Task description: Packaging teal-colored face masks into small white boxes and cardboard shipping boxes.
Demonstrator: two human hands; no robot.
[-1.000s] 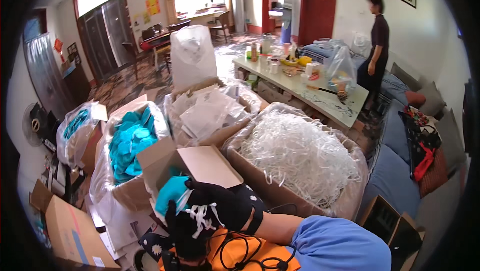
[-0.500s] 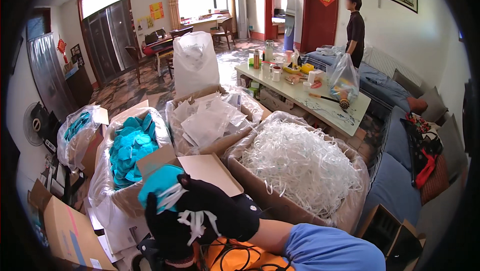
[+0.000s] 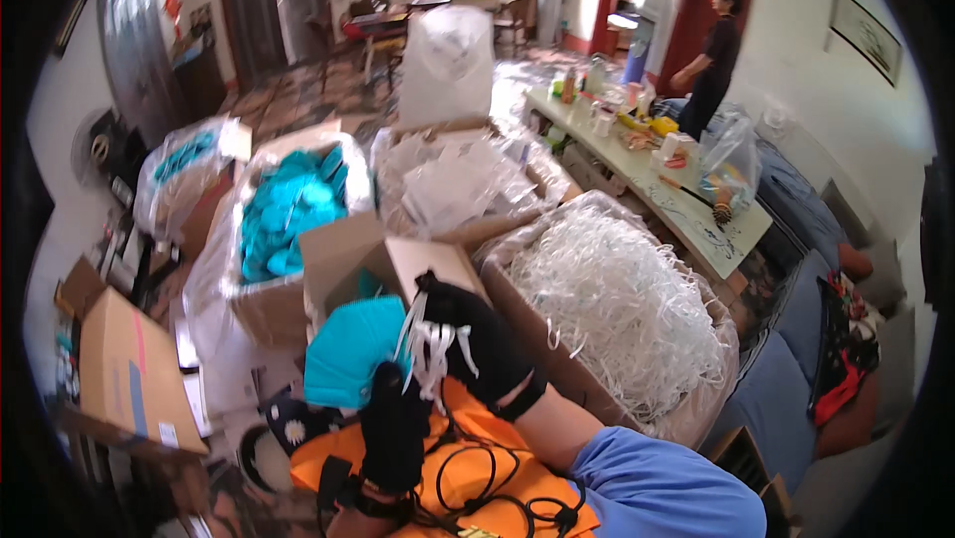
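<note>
The teal mask [image 3: 348, 354] is near you, a little left of the middle, in front of the open cardboard box [image 3: 343, 255]. It looks like stiff, matte cloth, cupped, with a broad, rounded outline, its outer face toward you. Your left hand [image 3: 393, 429], in a black knit glove, grips it at its lower right edge, the thumb lying over the front. Your right hand [image 3: 468, 329], gloved too, is curled just beside the mask's right edge, closed on a bunch of white straps [image 3: 435, 349]; these are soft, flat and narrow, and they dangle in loose loops. Whether the straps are joined to the mask, you cannot tell from here.

Below your hands, black cords [image 3: 468, 478] coil over smooth orange cloth [image 3: 448, 448]. To the right, a carton lined with clear plastic brims with a springy white tangle of strips [image 3: 617, 304]. To the left, another lined carton holds a heap of teal pieces [image 3: 293, 205], curved and overlapping. Farther off, between these two, thin white sheets [image 3: 453, 175] lie loosely piled in a box, with a bulging white sack [image 3: 448, 66] behind them. At the far right, a person [image 3: 711, 51] in dark clothes stands beside a long, pale, glossy table [image 3: 696, 235].
</note>
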